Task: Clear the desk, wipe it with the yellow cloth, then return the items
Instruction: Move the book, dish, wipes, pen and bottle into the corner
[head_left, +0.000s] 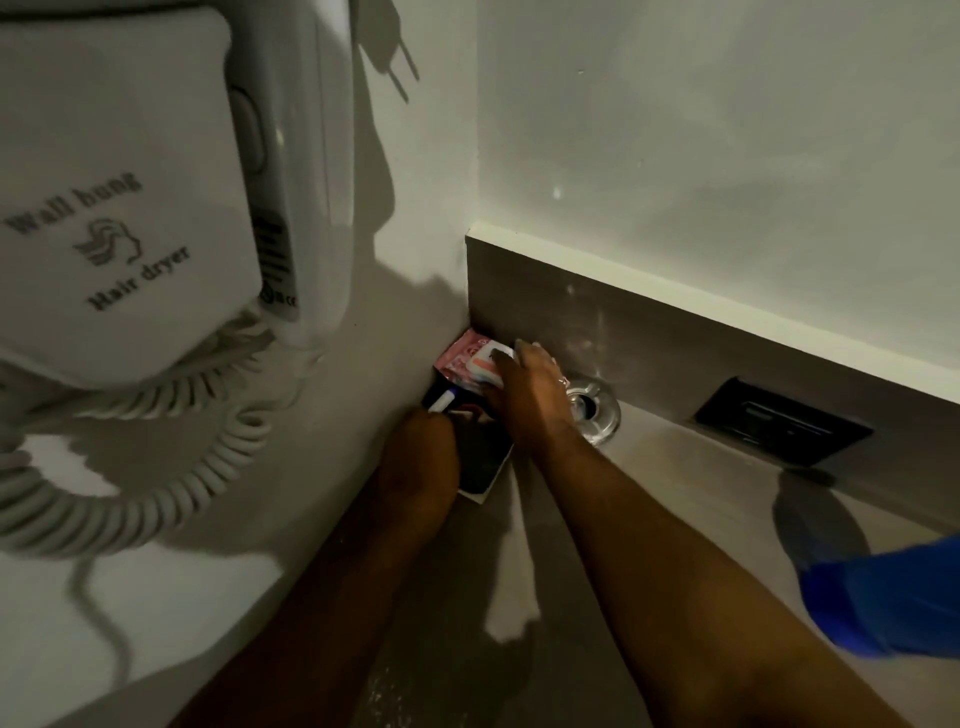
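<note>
Both my hands reach into the far left corner of the grey desk (675, 499). My right hand (524, 395) lies over a pink and white packet (467, 358) that leans in the corner, its fingers closed on the packet's white part. My left hand (421, 457) rests on a black tray (480, 467) with a white rim, which lies flat against the left wall. A small white and blue tube (444, 401) pokes out between the hands. No yellow cloth is in view.
A clear glass (595, 410) stands just right of my right hand, against the grey backsplash. A black socket panel (784, 422) is set into the backsplash further right. A white wall-hung hair dryer (130, 218) with a coiled cord hangs on the left wall.
</note>
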